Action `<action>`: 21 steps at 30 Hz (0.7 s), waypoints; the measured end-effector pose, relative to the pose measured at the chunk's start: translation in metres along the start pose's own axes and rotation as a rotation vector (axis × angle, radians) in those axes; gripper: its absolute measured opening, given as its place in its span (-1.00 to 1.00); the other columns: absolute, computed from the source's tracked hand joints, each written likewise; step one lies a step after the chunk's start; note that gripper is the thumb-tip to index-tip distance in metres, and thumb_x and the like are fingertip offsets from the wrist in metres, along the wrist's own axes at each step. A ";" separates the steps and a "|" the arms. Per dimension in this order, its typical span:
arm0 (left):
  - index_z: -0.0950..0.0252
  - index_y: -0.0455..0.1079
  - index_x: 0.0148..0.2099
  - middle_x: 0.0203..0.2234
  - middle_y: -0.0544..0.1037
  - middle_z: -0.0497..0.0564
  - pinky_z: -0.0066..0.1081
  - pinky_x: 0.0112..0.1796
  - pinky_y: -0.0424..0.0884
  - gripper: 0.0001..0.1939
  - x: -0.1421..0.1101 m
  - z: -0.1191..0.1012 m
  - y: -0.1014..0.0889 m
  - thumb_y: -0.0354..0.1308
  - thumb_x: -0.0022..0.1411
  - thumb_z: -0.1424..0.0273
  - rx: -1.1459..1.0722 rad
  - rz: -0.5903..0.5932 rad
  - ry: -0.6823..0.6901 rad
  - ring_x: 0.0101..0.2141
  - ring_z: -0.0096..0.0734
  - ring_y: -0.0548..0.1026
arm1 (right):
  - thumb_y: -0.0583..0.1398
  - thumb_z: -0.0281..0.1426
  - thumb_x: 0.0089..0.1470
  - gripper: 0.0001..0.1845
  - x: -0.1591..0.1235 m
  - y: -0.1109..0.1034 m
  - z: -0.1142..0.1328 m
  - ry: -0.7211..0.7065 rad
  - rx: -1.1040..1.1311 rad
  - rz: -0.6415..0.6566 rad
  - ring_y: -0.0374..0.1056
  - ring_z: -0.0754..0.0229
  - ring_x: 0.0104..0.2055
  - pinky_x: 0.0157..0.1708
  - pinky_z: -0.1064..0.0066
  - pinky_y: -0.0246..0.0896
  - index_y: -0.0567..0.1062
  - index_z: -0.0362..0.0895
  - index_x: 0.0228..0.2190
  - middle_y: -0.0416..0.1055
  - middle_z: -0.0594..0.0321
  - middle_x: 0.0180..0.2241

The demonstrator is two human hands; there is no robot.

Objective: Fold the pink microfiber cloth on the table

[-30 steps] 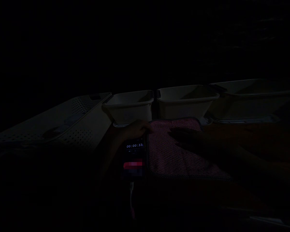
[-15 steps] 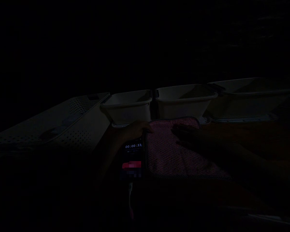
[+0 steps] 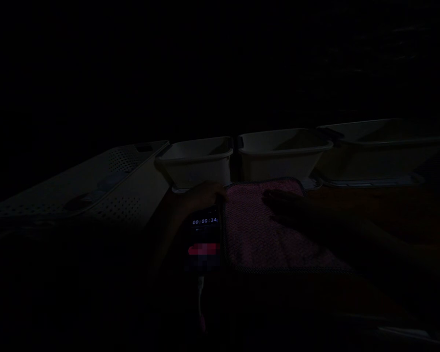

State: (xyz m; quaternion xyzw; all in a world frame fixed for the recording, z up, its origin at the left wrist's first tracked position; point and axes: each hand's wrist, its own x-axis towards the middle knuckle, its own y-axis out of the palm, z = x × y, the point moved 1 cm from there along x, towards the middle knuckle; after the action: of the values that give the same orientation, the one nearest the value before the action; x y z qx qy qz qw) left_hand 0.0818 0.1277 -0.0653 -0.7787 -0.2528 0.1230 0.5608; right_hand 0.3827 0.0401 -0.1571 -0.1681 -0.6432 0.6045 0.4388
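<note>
At ten o'clock of the pink cloth [image 3: 251,234] rests the left hand [image 3: 206,194], grip unclear; at two, the right hand [image 3: 292,206] lies open.

Cannot see all the pink cloth [image 3: 251,230] past the right hand [image 3: 288,205], nor identify contents [image 3: 112,182] in the perforated basket [image 3: 148,183].

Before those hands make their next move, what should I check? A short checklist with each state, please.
1. Lighting good enough: not ok, the scene is very dark.
2. Pink cloth spread out: ok.
3. Left hand at the cloth's far left corner: ok.
4. Right hand pressing on the cloth: cannot tell; it is over it.
5. Phone clear of the cloth: cannot tell; its edge is lost in shadow.
</note>
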 end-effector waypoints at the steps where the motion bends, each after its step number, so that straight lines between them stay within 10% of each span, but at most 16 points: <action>1: 0.30 0.49 -0.16 -0.16 0.54 0.05 -0.39 -0.09 0.35 -0.61 0.000 0.000 0.000 -0.02 0.05 0.71 0.006 -0.010 -0.001 -0.15 -0.39 0.48 | 0.05 -0.13 0.14 -0.36 0.000 -0.001 0.001 0.005 -0.007 0.006 -0.14 0.02 0.30 0.22 0.01 -0.03 0.00 0.19 0.23 -0.07 0.42 0.27; 11: 0.21 0.40 0.01 0.00 0.46 -0.01 -0.36 0.03 0.26 -0.63 0.011 0.002 0.017 0.00 0.20 0.59 -0.124 0.025 0.127 -0.02 -0.41 0.42 | -0.04 -0.19 0.22 -0.41 0.014 -0.038 0.045 -0.001 -0.016 0.057 -0.09 0.13 0.29 0.21 0.17 -0.01 -0.04 0.12 0.24 -0.04 0.40 0.27; 21: 0.28 0.46 -0.07 -0.02 0.48 0.06 -0.38 0.00 0.30 -0.64 0.006 0.000 0.013 -0.01 0.16 0.65 -0.130 0.028 0.050 -0.04 -0.39 0.45 | 0.01 -0.10 0.13 -0.39 -0.002 -0.020 0.026 0.144 -0.048 0.020 -0.14 -0.17 0.28 0.17 -0.24 -0.17 0.10 0.15 0.20 0.07 0.27 0.23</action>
State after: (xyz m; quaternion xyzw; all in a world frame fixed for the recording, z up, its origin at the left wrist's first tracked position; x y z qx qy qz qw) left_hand 0.0899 0.1277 -0.0767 -0.8197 -0.2353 0.0947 0.5136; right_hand 0.3698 0.0184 -0.1366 -0.2281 -0.6226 0.5794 0.4739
